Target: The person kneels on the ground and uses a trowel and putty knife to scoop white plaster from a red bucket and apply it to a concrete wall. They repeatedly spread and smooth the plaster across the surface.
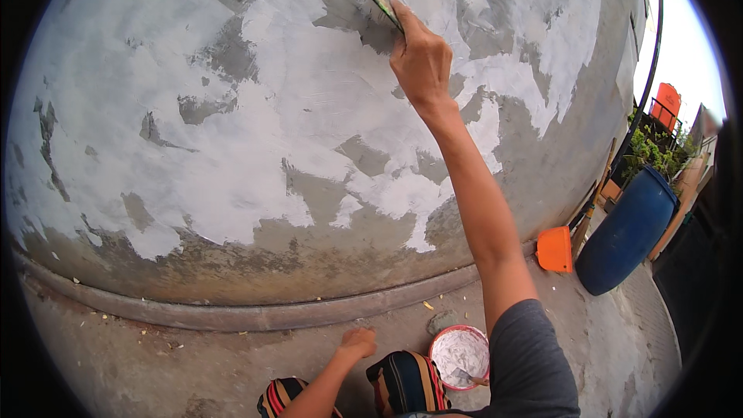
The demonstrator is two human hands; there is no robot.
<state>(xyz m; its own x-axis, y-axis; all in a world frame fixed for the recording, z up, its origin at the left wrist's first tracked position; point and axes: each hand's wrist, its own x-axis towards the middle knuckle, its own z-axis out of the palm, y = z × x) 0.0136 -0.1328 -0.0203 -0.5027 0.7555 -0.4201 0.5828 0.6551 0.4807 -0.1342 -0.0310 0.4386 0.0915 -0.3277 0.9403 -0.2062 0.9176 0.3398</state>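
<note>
My right hand (424, 60) is raised to the wall and closed around a flat putty scraper (383, 5), its index finger stretched along the tool. The scraper lies against the wall (309, 193), which is grey cement partly covered in uneven patches of white putty. Low in front of me, my left hand (359, 342) hangs loosely closed near my knees, and nothing shows in it. To the right of my knees stands a round reddish tub (433, 356) of white putty. A tool with a brownish handle (478, 380) rests in the putty (460, 350).
A low concrete ledge (263, 317) runs along the wall's foot. To the right, an orange container (554, 249) sits by the wall, beside a leaning blue barrel (628, 230). A greyish lump (442, 322) lies behind the tub. Small bits litter the concrete ground (309, 356).
</note>
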